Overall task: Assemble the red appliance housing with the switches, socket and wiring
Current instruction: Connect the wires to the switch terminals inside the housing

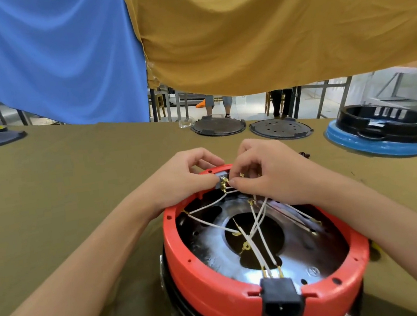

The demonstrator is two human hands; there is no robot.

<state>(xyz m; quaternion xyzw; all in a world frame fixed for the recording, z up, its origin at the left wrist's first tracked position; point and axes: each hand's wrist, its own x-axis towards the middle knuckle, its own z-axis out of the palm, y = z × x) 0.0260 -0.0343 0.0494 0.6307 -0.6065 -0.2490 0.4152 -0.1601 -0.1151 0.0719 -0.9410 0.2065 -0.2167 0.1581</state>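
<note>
At the far rim of the red housing (217, 282), left hand (178, 180) pinches a small grey switch (222, 179) with brass terminals. Right hand (259, 172) pinches a white wire (255, 246) end against the switch. Housing sits open side up at near centre of the olive table (61, 189); black socket (281, 302) fitted in near wall.

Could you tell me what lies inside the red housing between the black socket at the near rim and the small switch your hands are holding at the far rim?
In the head view, white wires cross over the shiny metal plate there.
</note>
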